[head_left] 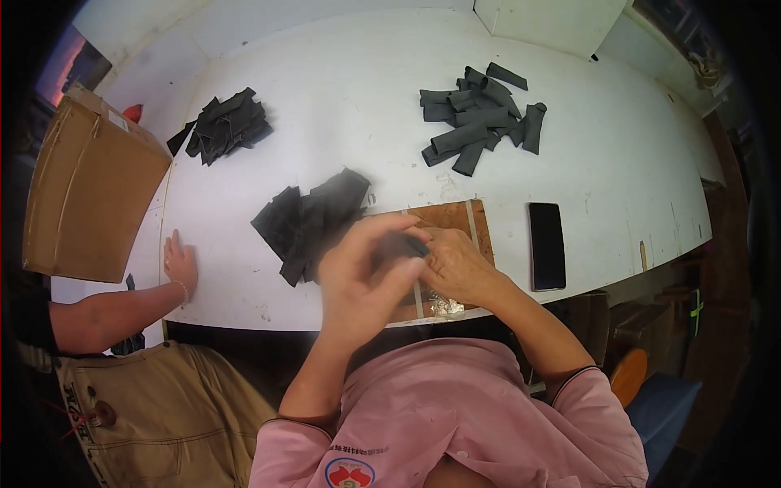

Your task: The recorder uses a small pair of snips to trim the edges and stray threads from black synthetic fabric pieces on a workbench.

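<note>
Near the front edge of the table, my left hand (358,272) curls its fingers and thumb around a small dark fabric piece (403,244); the hand is slightly blurred. My right hand (460,264) meets it from the other side, its fingertips pinching the same piece, which the fingers partly hide. Both hands are over a brown board (455,215) with pale strips across it. Just left of my left hand lies a loose heap of flat black fabric pieces (313,215). Farther off to the right is a pile of rolled dark fabric tubes (476,118).
Another black fabric heap (228,126) lies at the far left. A cardboard box (98,191) stands at the left edge. Another person's hand (179,260) rests on the white table (358,98). A dark phone (546,246) lies right of the board.
</note>
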`<action>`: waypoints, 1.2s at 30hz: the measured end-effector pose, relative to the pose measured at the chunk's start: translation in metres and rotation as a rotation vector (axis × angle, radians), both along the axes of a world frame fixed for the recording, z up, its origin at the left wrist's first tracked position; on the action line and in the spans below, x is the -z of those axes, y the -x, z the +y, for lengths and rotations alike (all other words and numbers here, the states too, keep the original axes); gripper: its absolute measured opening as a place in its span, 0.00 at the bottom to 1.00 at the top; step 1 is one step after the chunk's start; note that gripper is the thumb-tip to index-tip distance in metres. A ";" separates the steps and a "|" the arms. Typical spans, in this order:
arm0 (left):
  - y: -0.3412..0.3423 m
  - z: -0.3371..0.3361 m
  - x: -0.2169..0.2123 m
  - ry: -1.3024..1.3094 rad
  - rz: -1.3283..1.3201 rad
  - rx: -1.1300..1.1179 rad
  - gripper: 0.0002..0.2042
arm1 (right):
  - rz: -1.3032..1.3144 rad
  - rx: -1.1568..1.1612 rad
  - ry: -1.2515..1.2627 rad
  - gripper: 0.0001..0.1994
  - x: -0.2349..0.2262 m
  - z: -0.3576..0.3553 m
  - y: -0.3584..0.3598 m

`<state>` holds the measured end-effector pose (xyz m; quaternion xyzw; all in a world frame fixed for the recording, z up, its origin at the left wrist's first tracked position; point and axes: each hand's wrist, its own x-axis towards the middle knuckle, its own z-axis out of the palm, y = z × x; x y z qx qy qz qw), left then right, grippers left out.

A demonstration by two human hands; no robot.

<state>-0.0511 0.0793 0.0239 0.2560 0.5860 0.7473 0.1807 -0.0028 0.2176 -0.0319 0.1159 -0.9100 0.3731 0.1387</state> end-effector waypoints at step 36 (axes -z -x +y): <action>0.021 -0.019 -0.005 -0.060 0.232 -0.077 0.05 | -0.026 0.136 -0.067 0.11 -0.023 -0.015 -0.008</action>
